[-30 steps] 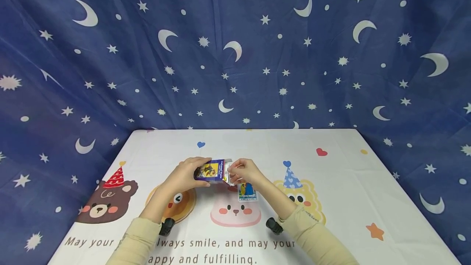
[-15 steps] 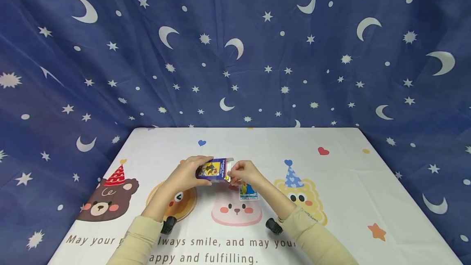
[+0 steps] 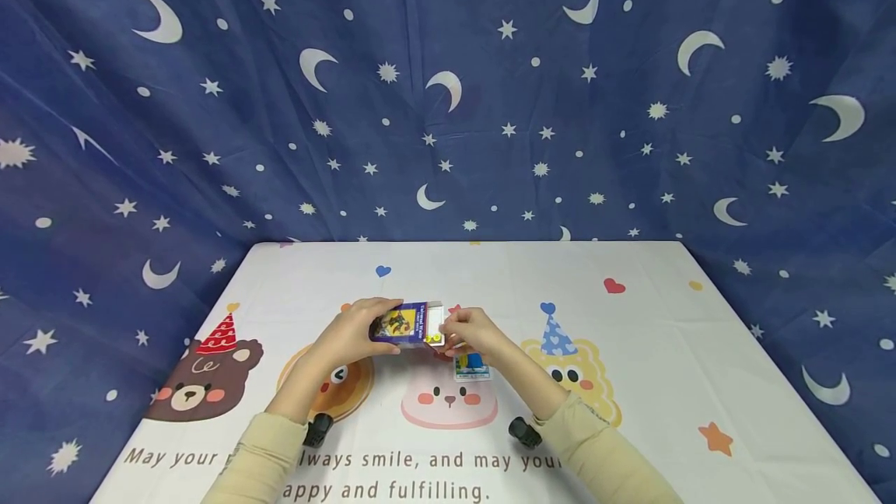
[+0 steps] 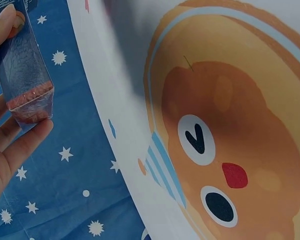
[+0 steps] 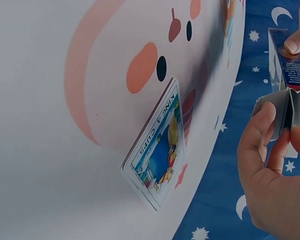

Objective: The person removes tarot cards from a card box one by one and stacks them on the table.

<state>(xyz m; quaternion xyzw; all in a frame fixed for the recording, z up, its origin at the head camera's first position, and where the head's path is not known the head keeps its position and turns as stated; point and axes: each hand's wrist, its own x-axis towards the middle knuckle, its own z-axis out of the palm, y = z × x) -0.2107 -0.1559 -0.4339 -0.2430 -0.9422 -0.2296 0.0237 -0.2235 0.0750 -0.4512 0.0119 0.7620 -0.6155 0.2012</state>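
My left hand [image 3: 348,331] grips a dark blue tarot card box [image 3: 399,323] by its closed end, fingers and thumb on opposite edges. In the left wrist view, the clear-wrapped side of the box shows a reddish end near the fingers. At the box's other end, white flaps [image 5: 272,117] stand out, and my right hand [image 3: 474,333] pinches one of them with its fingertips. Whether anything is inside the box is hidden. Just below the right hand a stack of tarot cards [image 5: 160,155] lies on the table, with the King of Cups face up on top.
A white tablecloth [image 3: 651,379] with printed cartoon animals and lettering covers the table. Behind it hangs a dark blue curtain [image 3: 490,99] with moons and stars. Black wrist cameras [image 3: 524,432] sit below the forearms.
The right hand has drawn slightly right at the box's open end, and more of the white flap shows there now. The left hand and box stay nearly in place; the card stack has not moved.
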